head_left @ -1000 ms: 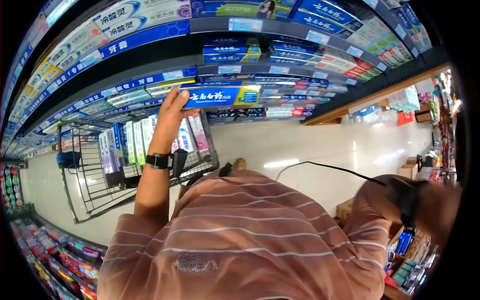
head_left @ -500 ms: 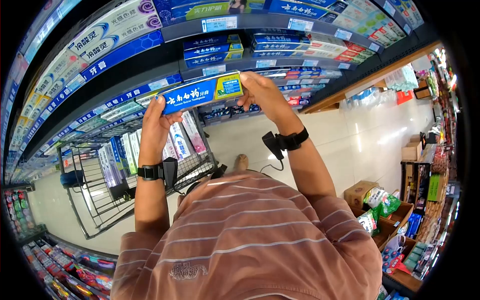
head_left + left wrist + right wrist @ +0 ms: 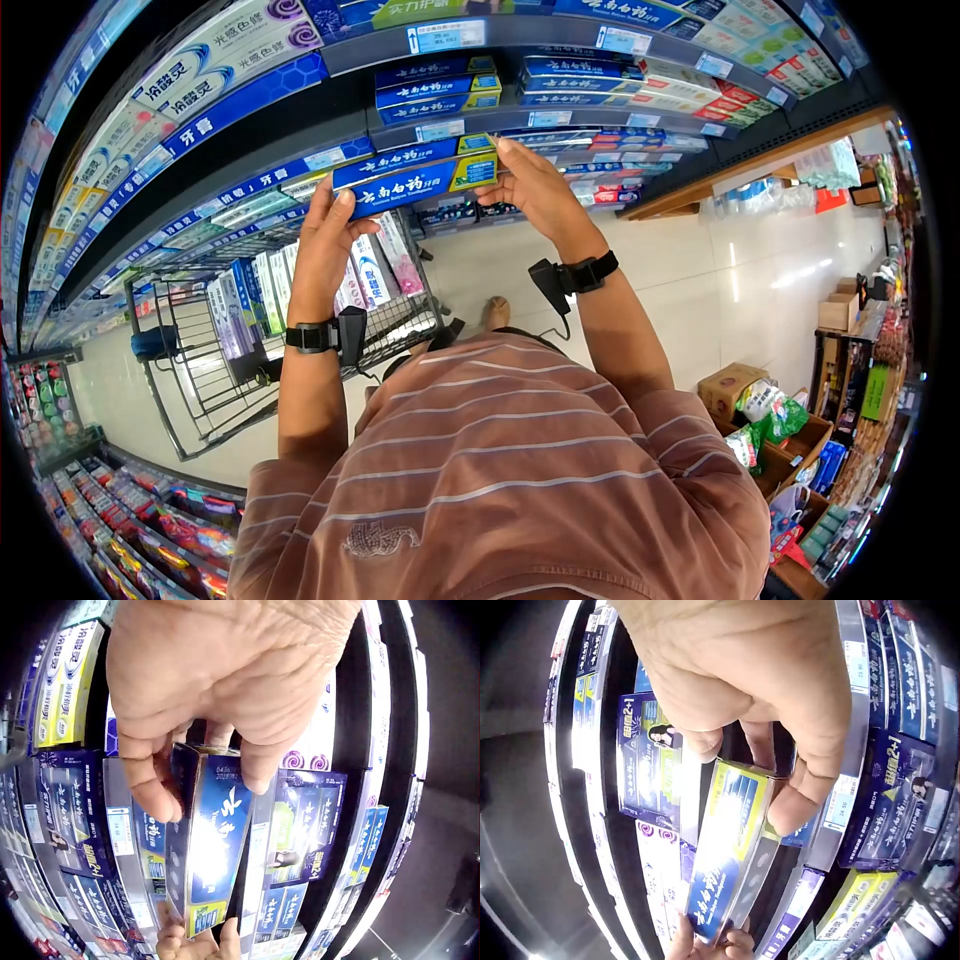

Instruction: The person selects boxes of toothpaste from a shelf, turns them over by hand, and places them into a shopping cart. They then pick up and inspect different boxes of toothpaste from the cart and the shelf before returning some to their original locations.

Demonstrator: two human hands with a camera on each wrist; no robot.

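A blue toothpaste box [image 3: 420, 183] with a yellow-green end is held level between both hands, in front of the shelves. My left hand [image 3: 322, 235] grips its left end, the thumb on the printed front. On the yellow-green end, my right hand [image 3: 545, 200] pinches the box at its corners. In the left wrist view, the blue face of the toothpaste box [image 3: 217, 832] shines under the light, and a date is printed near its end. From the right wrist, the box's yellow-green panel [image 3: 739, 806] and a darker side with oval marks show.
Similar blue toothpaste boxes [image 3: 437, 90] are stacked on the shelf just beyond the hands. A wire shopping cart [image 3: 200, 385] with several upright boxes stands at the left. Cardboard boxes [image 3: 730, 388] and packaged goods sit on the right. Shelf edges carry price tags [image 3: 445, 36].
The right hand has come in from the far right and taken the box's other end. Since half a second ago, the box has tilted, showing a second printed face.
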